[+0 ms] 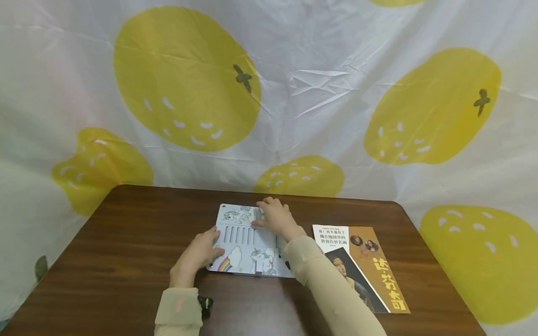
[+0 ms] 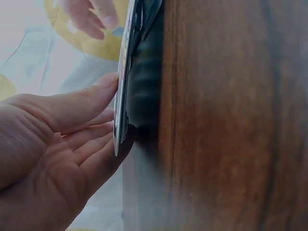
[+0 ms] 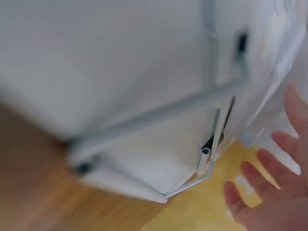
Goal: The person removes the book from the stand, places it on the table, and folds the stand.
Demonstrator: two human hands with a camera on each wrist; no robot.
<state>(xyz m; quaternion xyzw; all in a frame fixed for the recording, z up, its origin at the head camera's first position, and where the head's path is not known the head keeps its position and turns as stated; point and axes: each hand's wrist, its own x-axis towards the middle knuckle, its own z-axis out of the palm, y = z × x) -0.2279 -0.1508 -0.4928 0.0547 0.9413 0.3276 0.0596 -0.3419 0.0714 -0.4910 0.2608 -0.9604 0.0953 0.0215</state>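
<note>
A white book stand [image 1: 245, 235] with unicorn and rainbow pictures and a row of slots is near the middle of the table. My left hand [image 1: 195, 254] pinches its left edge. In the left wrist view, the thumb rests on the front face of the panel [image 2: 123, 72] and the fingers reach behind it, just above the tabletop. Over the stand's upper right part is my right hand [image 1: 277, 218]. The right wrist view shows that hand [image 3: 279, 192] with fingers spread and nothing held, beside the stand's bent wire support [image 3: 159, 114].
Right of the stand lie booklets, one with an orange cover [image 1: 384, 242] and one with a white cover and portrait [image 1: 332, 236]. The brown wooden table [image 1: 105, 261] ends at a hanging cloth [image 1: 311, 121] printed with yellow fruit.
</note>
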